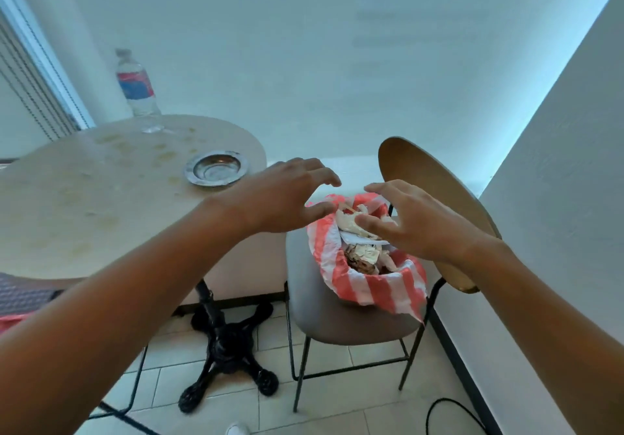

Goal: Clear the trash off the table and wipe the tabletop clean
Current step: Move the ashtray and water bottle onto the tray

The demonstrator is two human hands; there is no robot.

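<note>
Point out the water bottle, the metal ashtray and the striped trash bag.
water bottle [135,87]: head view, on its red and blue label.
metal ashtray [216,168]: head view, in its bowl.
striped trash bag [381,287]: head view, on its near wall.

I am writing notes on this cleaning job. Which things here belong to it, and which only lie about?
Job: striped bag of trash, stained table, ashtray, water bottle, left hand, right hand.

Lying about: chair, black cable on floor.

Red-and-white striped bag [381,286], beige table [84,205], black base [229,343].
</note>
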